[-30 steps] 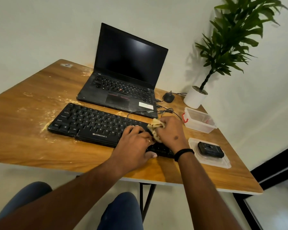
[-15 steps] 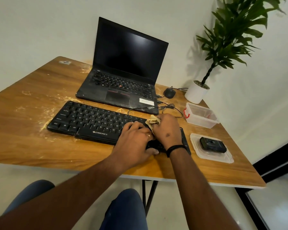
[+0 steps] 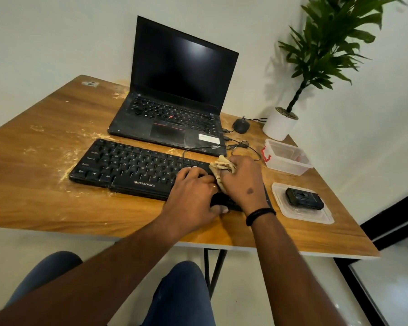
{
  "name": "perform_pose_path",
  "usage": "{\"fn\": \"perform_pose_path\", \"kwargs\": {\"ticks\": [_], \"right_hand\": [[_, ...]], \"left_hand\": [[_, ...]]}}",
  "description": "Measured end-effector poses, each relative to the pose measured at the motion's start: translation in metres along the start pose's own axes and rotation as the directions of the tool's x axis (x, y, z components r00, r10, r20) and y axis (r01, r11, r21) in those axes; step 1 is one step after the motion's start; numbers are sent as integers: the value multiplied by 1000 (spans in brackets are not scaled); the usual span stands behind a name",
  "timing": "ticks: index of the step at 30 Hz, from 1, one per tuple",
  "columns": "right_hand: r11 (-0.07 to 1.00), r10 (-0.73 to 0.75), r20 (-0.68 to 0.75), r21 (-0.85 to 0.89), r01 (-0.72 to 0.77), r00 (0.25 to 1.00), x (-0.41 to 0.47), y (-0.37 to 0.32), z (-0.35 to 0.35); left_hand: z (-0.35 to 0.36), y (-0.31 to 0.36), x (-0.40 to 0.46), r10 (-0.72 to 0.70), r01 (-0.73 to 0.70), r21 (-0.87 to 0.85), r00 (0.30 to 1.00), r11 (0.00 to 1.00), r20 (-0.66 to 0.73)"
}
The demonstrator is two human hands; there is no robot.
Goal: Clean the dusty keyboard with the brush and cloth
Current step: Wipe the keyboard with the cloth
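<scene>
Black keyboard (image 3: 137, 169) flat on wooden table (image 3: 45, 203), landmark for everything else. Right hand (image 3: 242, 182) over keyboard's right end, fingers curled round bunched tan cloth (image 3: 222, 168), cloth pressed down onto keys there. Black band on that wrist. Left hand (image 3: 193, 196) just left of right hand, resting on keyboard's right-centre part, fingers loosely bent on keys, thumb at near edge, holding nothing. Both hands touching or nearly so. Pale dust streaks (image 3: 66, 158) on table left of keyboard and along its near-left edge. Behind keyboard: open laptop (image 3: 174, 95), screen dark. Right of keyboard: clear lid (image 3: 316, 217) carrying small black device (image 3: 304, 198); beyond that, clear plastic box (image 3: 286, 157), mouse (image 3: 241, 125), potted plant (image 3: 280, 123). Brush not identifiable.
</scene>
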State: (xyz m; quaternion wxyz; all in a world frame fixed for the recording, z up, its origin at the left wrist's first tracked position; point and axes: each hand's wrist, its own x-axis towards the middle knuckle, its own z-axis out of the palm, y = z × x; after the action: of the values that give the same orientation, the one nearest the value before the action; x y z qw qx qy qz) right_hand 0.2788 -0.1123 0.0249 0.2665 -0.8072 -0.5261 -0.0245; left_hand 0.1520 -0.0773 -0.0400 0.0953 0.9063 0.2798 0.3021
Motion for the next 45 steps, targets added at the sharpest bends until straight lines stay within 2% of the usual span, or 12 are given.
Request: {"fn": "perform_pose_path", "kwargs": {"ticks": [2, 5, 8, 12, 19, 23, 28, 32, 36, 40, 43, 45], "right_hand": [[993, -66, -5, 94, 66, 998, -8, -6, -2], [993, -72, 25, -97, 74, 997, -7, -2, 9], [988, 39, 50, -148, -31, 998, -3, 11, 6], [988, 2, -78, -153, -14, 997, -11, 14, -4], [997, 11, 182, -72, 2, 983, -52, 22, -19], [991, 124, -35, -42, -126, 992, -38, 33, -21], [982, 95, 23, -165, -90, 995, -53, 15, -2], [992, 118, 82, -47, -115, 990, -60, 23, -19], [984, 177, -90, -13, -179, 980, -50, 29, -22], [983, 114, 53, -147, -106, 992, -63, 8, -7], [995, 100, 207, -45, -93, 973, -63, 5, -22], [989, 133, 186, 44, -143, 974, -53, 7, -28]], "left_hand": [[1, -1, 0, -7, 7, 3, 1000, 1000, -21], [3, -4, 2, -15, 15, -5, 1000, 1000, -25], [4, -2, 1, 13, -12, 7, 1000, 1000, -16], [4, -2, 3, 9, -9, 21, 1000, 1000, -21], [6, -3, 2, -8, 9, 18, 1000, 1000, -18], [7, -2, 4, -9, 9, 36, 1000, 999, 0], [6, -4, 2, -5, 6, 64, 1000, 998, -16], [4, -2, 1, 2, -1, 68, 1000, 998, -13], [0, -1, 3, 3, -4, 60, 1000, 998, 16], [-1, 0, 2, 8, -7, 75, 1000, 997, -6], [0, 0, 1, 19, -18, 78, 1000, 997, -3], [1, 0, 1, 16, -15, 76, 1000, 997, -3]]}}
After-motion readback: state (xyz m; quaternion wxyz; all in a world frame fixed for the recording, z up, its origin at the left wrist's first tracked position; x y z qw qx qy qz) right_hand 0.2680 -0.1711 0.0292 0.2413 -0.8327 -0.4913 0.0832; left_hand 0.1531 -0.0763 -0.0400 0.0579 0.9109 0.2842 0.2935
